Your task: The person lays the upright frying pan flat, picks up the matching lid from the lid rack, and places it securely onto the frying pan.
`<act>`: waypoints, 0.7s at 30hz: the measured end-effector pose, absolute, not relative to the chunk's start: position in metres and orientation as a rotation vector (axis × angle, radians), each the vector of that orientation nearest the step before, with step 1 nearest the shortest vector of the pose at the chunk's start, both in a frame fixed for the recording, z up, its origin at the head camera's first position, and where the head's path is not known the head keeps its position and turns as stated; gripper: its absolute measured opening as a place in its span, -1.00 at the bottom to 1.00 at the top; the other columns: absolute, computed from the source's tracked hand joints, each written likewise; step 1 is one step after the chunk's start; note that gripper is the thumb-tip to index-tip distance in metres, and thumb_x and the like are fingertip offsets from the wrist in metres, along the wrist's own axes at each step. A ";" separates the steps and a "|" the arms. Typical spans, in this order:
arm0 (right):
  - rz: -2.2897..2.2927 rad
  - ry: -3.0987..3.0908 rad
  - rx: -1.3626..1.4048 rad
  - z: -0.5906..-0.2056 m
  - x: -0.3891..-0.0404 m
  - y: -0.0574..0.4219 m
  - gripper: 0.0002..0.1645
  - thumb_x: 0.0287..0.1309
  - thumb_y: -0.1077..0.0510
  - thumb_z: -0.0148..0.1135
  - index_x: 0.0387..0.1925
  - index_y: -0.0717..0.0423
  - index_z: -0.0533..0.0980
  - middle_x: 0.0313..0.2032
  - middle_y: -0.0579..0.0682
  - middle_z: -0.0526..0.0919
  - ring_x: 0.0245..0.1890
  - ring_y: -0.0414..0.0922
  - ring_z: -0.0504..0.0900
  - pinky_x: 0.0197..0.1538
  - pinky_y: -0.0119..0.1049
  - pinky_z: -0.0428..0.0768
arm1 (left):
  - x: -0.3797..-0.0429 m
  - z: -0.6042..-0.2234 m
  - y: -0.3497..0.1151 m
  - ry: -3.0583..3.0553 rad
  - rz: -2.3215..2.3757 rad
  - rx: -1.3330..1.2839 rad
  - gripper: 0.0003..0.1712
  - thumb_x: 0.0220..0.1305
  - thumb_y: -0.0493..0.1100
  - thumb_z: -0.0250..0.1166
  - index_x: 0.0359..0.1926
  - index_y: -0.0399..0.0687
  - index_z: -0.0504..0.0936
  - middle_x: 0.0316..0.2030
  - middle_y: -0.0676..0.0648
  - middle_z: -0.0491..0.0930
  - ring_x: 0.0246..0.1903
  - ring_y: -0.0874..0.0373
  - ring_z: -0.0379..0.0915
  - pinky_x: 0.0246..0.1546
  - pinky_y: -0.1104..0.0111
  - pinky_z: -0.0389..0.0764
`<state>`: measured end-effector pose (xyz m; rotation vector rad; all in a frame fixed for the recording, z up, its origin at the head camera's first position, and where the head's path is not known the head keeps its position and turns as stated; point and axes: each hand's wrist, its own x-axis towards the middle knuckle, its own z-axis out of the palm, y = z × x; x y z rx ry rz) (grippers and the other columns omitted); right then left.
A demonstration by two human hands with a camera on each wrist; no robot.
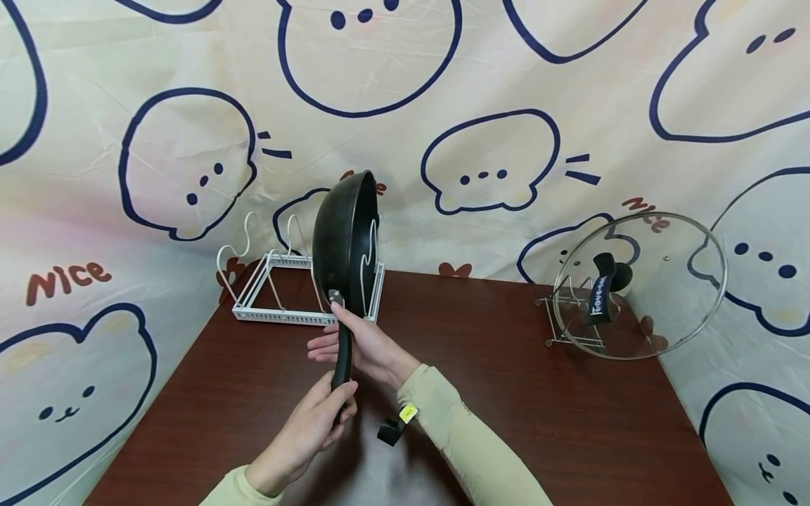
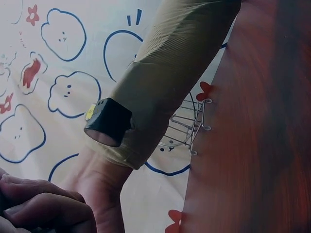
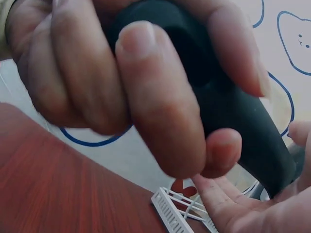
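Observation:
A black wok [image 1: 335,239] stands tilted up on its side at the white rack [image 1: 304,318], its handle [image 1: 344,351] pointing toward me. Low on that handle, my left hand [image 1: 306,425] grips with curled fingers; the right wrist view shows these fingers [image 3: 158,107] close up. Nearer the bowl, my right hand [image 1: 376,351] touches the handle with its thumb on top, while its straight fingers reach behind it to the left. In the left wrist view, the left hand's knuckles [image 2: 53,208] fill the lower left corner and the wok is out of sight.
To the right, a glass lid [image 1: 680,288] with a black knob leans upright on a small wire stand [image 1: 572,339]. White wire hooks [image 1: 245,235] rise from the rack's left side. A patterned cloth [image 1: 392,84] hangs behind the brown table [image 1: 481,393].

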<state>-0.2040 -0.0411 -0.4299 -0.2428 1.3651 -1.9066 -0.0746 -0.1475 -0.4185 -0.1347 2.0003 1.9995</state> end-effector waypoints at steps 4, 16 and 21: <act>-1.943 1.336 -0.194 -0.429 -0.205 -0.044 -0.30 0.51 -0.28 0.02 0.15 0.30 0.43 -0.06 0.27 0.76 -0.11 0.04 0.82 0.30 -0.03 0.62 | -0.075 -0.419 -0.147 2.016 1.997 -0.133 -0.73 0.56 -0.08 0.07 -0.25 -0.15 0.28 -0.55 0.04 0.33 -0.78 0.30 0.05 -0.77 0.53 0.11; -2.011 1.358 -0.067 -0.425 -0.204 -0.049 -0.52 0.52 -0.15 0.08 -0.08 0.23 0.57 -0.42 -0.01 0.67 -0.48 -0.18 0.71 -0.31 -0.40 0.71 | -0.077 -0.419 -0.146 2.028 2.003 -0.142 -0.78 0.56 -0.12 0.04 -0.24 -0.15 0.27 -0.56 0.02 0.33 -0.77 0.28 0.03 -0.78 0.52 0.09; -2.043 1.344 -0.023 -0.426 -0.201 -0.052 -0.59 0.51 -0.09 0.11 -0.15 0.22 0.54 -0.54 -0.10 0.53 -0.59 -0.22 0.61 -0.46 -0.47 0.60 | -0.076 -0.420 -0.147 2.021 1.989 -0.159 -0.77 0.55 -0.11 0.05 -0.23 -0.14 0.27 -0.56 0.02 0.33 -0.76 0.27 0.03 -0.78 0.52 0.09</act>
